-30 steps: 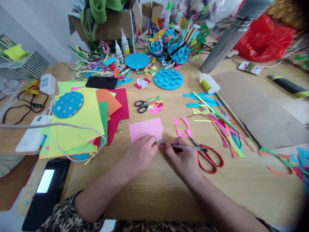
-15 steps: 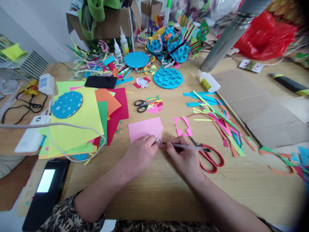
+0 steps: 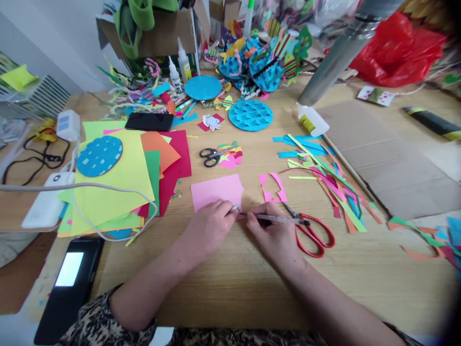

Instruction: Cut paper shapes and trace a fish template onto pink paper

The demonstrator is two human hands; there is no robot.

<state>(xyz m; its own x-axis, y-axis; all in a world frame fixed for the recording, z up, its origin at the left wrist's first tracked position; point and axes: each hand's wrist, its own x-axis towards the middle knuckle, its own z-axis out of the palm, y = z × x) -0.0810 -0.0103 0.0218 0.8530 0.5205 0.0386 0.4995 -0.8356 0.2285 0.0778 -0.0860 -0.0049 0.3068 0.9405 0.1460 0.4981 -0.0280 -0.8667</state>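
A light pink sheet of paper (image 3: 216,190) lies on the wooden table. On its lower edge rests my left hand (image 3: 212,228), fingers closed over a small whitish piece too small to name. My right hand (image 3: 275,235) grips a thin pen (image 3: 277,218), its tip pointing left and meeting the paper's lower right corner beside my left fingertips. Red-handled scissors (image 3: 313,235) lie just right of my right hand. Above that hand is a bright pink paper scrap (image 3: 268,187) with a cut-out opening.
Small black scissors (image 3: 212,156) lie by little cut shapes. Coloured sheets (image 3: 118,187) and a phone (image 3: 68,288) are on the left. Paper strips (image 3: 338,187), a glue bottle (image 3: 312,120) and cardboard (image 3: 389,158) occupy the right. Blue discs (image 3: 251,115) sit farther back.
The pen's tip and my right hand have shifted very slightly left. My left hand stays on the paper, and the view has moved slightly.
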